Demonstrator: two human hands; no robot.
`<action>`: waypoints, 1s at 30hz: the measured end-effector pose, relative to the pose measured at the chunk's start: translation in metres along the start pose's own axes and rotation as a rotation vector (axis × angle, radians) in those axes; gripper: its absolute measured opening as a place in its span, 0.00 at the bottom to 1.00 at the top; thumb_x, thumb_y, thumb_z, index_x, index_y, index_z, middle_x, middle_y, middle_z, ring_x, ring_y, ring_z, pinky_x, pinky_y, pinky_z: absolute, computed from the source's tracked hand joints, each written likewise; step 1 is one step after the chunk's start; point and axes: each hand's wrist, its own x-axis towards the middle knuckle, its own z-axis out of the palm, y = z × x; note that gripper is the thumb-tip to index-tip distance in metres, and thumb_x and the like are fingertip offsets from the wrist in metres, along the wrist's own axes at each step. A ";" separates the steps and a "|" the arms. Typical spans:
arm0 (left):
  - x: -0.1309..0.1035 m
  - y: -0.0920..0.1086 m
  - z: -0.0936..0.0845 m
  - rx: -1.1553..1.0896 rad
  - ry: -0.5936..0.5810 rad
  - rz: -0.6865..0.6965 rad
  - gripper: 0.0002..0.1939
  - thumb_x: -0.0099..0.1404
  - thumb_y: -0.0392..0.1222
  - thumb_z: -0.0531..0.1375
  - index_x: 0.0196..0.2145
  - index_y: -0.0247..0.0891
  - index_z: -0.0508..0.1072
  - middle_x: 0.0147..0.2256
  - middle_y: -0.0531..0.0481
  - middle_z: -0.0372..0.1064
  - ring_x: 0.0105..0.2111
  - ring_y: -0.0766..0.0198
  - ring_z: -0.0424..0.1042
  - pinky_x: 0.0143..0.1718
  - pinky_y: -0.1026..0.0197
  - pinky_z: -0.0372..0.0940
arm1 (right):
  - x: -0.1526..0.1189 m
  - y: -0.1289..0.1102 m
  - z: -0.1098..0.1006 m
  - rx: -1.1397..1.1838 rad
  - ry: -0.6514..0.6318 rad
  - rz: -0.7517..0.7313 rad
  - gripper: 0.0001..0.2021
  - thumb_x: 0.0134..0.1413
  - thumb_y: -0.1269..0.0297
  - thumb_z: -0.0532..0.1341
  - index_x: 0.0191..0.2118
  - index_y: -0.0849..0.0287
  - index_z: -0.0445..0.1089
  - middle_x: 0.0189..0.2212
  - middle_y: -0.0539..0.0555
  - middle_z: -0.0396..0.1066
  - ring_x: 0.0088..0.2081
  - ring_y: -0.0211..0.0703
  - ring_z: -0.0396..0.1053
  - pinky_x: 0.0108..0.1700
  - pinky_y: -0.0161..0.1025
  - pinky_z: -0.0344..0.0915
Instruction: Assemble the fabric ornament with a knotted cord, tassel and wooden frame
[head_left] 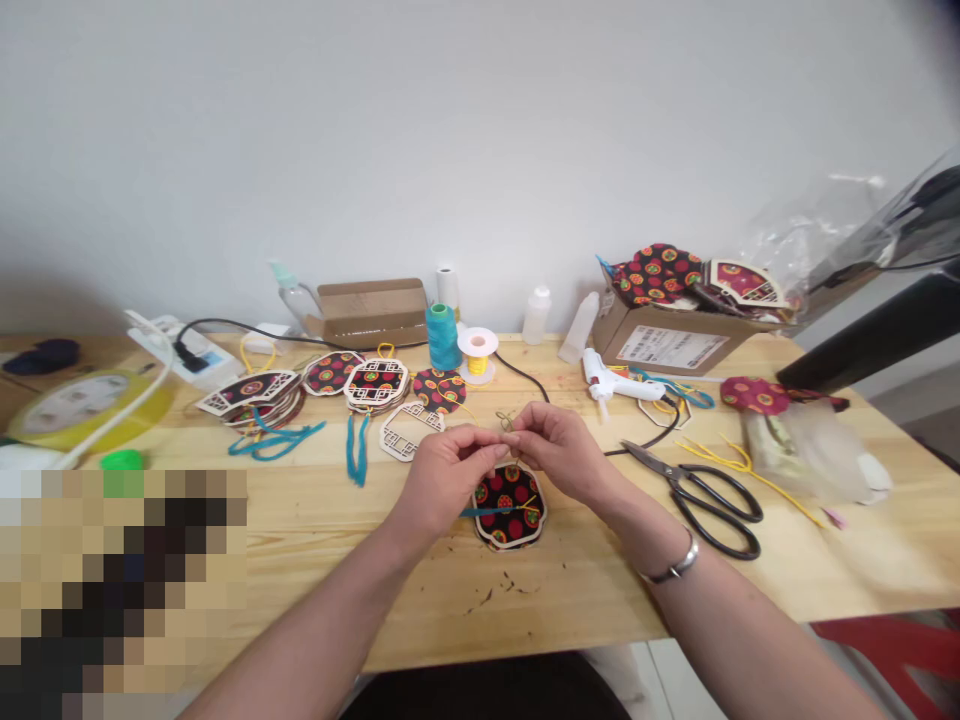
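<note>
Far left, teal cords (274,440) lie by a stack of fabric ornaments (251,393). Left hand (442,472) pinched shut on a thin knotted cord (507,422), right hand (559,447) pinching the same cord from the other side, fingertips nearly meeting. Just below them a fabric-covered wooden piece (510,506) lies flat on the table (450,590). Further right: glue gun (619,381), black scissors (705,497).

Craft workshop, glue gun (611,380), scissors (701,495), thread spools (443,337), wooden table (315,540)

table (315,560): matt wood | scissors (701,490): dark metal | ornament (508,505): printed cloth
</note>
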 end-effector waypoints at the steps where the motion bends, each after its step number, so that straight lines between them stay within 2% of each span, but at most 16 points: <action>1: 0.000 0.000 0.000 0.002 -0.004 0.000 0.07 0.52 0.39 0.63 0.30 0.38 0.79 0.23 0.54 0.72 0.24 0.69 0.66 0.28 0.67 0.62 | 0.000 -0.001 0.000 0.016 -0.006 0.011 0.10 0.47 0.62 0.61 0.23 0.59 0.61 0.15 0.43 0.57 0.19 0.31 0.53 0.22 0.32 0.53; 14: 0.000 0.002 -0.001 0.013 -0.026 -0.030 0.06 0.50 0.41 0.64 0.26 0.37 0.78 0.24 0.52 0.73 0.25 0.67 0.68 0.29 0.65 0.63 | 0.000 -0.005 -0.005 0.274 -0.128 0.100 0.13 0.43 0.60 0.65 0.23 0.61 0.61 0.14 0.42 0.58 0.17 0.27 0.52 0.19 0.29 0.47; 30: 0.002 -0.004 -0.004 -0.044 -0.084 -0.102 0.09 0.52 0.42 0.62 0.30 0.36 0.78 0.23 0.53 0.70 0.23 0.69 0.62 0.26 0.65 0.57 | -0.001 -0.008 -0.005 0.184 -0.136 0.140 0.11 0.46 0.59 0.62 0.25 0.61 0.62 0.13 0.42 0.57 0.17 0.27 0.52 0.20 0.30 0.47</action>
